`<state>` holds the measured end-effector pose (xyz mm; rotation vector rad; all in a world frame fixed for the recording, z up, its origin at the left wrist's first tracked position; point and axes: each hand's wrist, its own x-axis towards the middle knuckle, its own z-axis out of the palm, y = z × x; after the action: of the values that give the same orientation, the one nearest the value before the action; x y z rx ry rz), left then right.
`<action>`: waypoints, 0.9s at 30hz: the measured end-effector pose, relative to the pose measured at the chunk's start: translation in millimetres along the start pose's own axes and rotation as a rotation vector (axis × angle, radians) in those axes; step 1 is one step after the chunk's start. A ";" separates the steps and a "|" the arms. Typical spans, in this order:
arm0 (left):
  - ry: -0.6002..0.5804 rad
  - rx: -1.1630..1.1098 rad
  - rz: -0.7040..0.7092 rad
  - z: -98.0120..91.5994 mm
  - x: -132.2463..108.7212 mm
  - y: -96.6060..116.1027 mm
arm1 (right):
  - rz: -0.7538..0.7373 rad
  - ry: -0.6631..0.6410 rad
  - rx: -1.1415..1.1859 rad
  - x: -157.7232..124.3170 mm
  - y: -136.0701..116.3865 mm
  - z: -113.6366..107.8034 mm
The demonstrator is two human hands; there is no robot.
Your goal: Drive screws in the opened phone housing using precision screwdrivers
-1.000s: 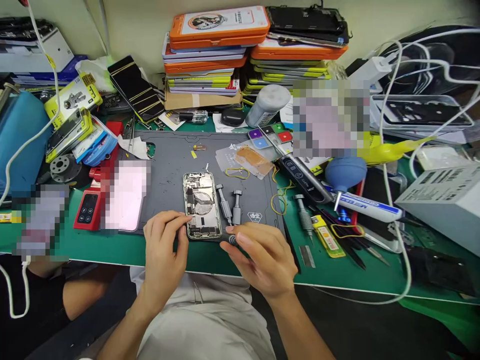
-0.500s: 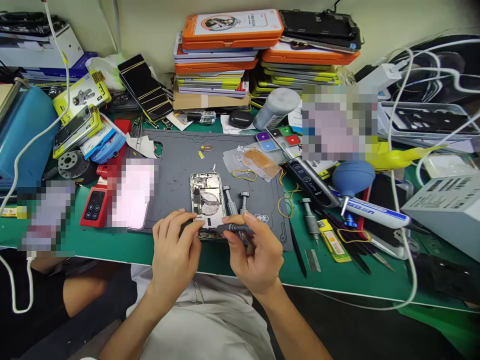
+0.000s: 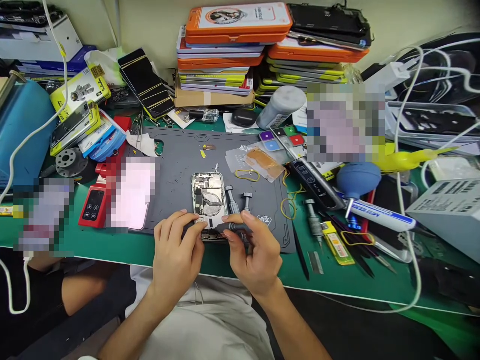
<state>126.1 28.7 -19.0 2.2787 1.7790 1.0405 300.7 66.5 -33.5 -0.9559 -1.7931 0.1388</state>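
Note:
An opened phone (image 3: 213, 197) lies on the grey mat, its inner parts and a round coil showing. At its lower left edge my left hand (image 3: 176, 245) is closed, fingertips on the phone. A dark piece (image 3: 188, 227) shows under those fingers, mostly hidden, so its kind is unclear. My right hand (image 3: 257, 250) pinches a slim dark grey tool (image 3: 235, 227) between thumb and fingers. That tool lies nearly flat over the phone's lower end, pointing left. Two grey screwdrivers (image 3: 231, 200) stand just right of the phone.
The grey mat (image 3: 176, 165) also bears a plastic sheet and rubber bands (image 3: 247, 175). To the left sit a pink-screened phone (image 3: 131, 200) and a red device (image 3: 92, 206). A blue blower (image 3: 358, 180), pen-like tool (image 3: 315, 182) and blade lie right; stacked boxes (image 3: 238, 22) stand behind.
The view has shifted slightly, moving the things at the right a little further right. Both hands keep nearly the same pose at the phone's lower end, and the right still holds the dark tool.

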 end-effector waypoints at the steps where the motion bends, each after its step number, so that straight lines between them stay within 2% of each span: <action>1: -0.003 0.000 -0.001 -0.1 0.0 0.0 | -0.012 -0.003 -0.001 0.0 0.0 -0.4; 10: -0.013 -0.004 0.000 -1.6 -0.1 -0.2 | -0.111 -0.027 -0.075 11.5 -5.6 -0.9; 16: -0.011 -0.019 -0.040 -3.1 -1.2 3.2 | -0.122 -0.112 0.063 10.6 -5.1 -4.3; 23: -0.040 -0.025 -0.063 -4.7 -2.5 5.4 | -0.051 -0.088 0.113 -2.2 1.1 -2.5; 27: -0.061 -0.028 -0.059 -4.6 -4.4 4.2 | -0.042 -0.018 0.027 -5.0 0.9 -0.9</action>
<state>126.7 21.9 -15.7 2.2029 1.7854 0.9694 302.6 63.5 -37.3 -0.9001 -1.8220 0.1446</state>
